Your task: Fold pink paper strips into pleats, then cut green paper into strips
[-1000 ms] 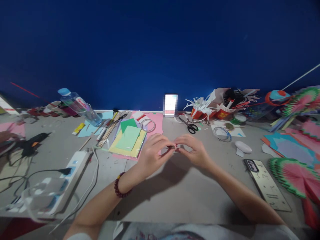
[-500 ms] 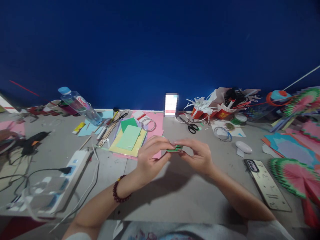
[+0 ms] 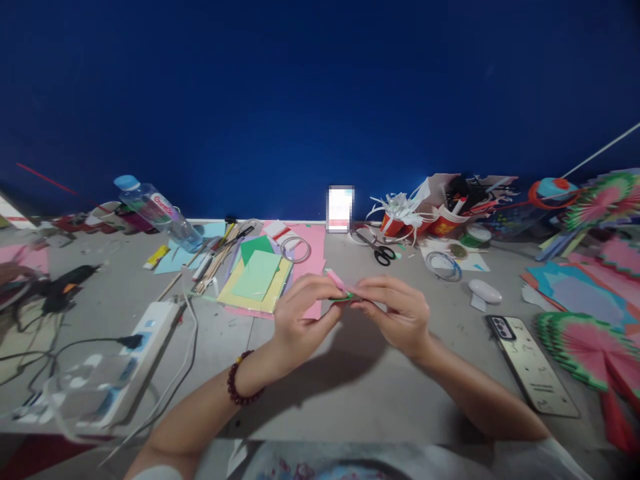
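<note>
Above the table point(image 3: 350, 407) slants pink paper point(image 3: 337, 280) (green-edged).

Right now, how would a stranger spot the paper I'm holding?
Below the blue wall is a grey table; over its middle, your left hand and right hand face each other. Between them is the pink and green paper, held, unlike the larger fan beside the phone.

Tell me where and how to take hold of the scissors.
Grip the scissors by the black handles, probably best from the near right with the right hand, once it lets go of the pink-and-green paper. They lie on the table with the handles toward that side and the blades pointing away to the left.
</note>
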`<state>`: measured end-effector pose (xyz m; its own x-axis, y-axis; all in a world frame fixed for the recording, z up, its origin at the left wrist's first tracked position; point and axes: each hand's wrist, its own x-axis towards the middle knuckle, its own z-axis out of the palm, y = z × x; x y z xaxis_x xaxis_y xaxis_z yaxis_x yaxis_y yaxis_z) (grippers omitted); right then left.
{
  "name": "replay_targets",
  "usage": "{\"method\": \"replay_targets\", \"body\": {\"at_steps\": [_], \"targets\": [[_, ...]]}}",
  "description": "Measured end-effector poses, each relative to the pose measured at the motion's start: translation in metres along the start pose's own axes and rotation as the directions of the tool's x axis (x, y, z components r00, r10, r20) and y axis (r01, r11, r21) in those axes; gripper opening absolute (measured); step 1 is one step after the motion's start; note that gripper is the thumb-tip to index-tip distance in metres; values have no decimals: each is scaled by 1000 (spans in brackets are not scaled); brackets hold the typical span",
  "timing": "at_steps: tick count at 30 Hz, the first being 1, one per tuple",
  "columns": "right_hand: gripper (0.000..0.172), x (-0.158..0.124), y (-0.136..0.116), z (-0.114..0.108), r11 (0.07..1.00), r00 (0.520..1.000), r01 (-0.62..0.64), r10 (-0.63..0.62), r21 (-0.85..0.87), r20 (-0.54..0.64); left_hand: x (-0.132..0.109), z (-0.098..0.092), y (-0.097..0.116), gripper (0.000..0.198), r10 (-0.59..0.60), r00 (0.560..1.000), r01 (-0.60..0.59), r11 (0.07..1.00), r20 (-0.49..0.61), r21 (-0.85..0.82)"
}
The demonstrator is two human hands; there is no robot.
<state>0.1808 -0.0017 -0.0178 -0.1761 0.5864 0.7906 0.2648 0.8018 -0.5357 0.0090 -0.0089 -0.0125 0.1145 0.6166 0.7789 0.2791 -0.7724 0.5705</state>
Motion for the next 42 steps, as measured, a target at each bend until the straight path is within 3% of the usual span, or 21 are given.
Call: {"method": "replay_targets", "body": {"at_steps": [7,21,24,26,29,32,37,42], "targets": [[15,0,-2,-1,998,999,-42,42,41,11,-3,0,-2,24,61,998,-61,998,11,-17],[21,-2,0,-2,990,990,-127,122,64,69,-1,-1,2,23,70,998,-70,997,2,19],[23,-1,0,-3,988,988,-149,147,43,53,2,-7,3,19,-8,997,13,998,80,-65],[24,0,-1,-3,987,986,-156,154,29,58,6,-12,1,23,-125,980,145,981,152,-129],[24,1,-2,-3,987,983,-159,156,33,93,13,-18,-3,12,-318,914,361,921,254,-145],[23,1,-2,-3,984,980,-170,164,51,110,19,-21,-5,8,-375,870,437,887,319,-149],[24,-2,-1,-4,963,961,-250,233,104,150,20,-20,-2,7,-347,891,386,918,293,-87],[26,1,-3,-6,933,937,-326,296,155,187,16,-20,-2,7,-244,932,258,966,266,-16]]}}
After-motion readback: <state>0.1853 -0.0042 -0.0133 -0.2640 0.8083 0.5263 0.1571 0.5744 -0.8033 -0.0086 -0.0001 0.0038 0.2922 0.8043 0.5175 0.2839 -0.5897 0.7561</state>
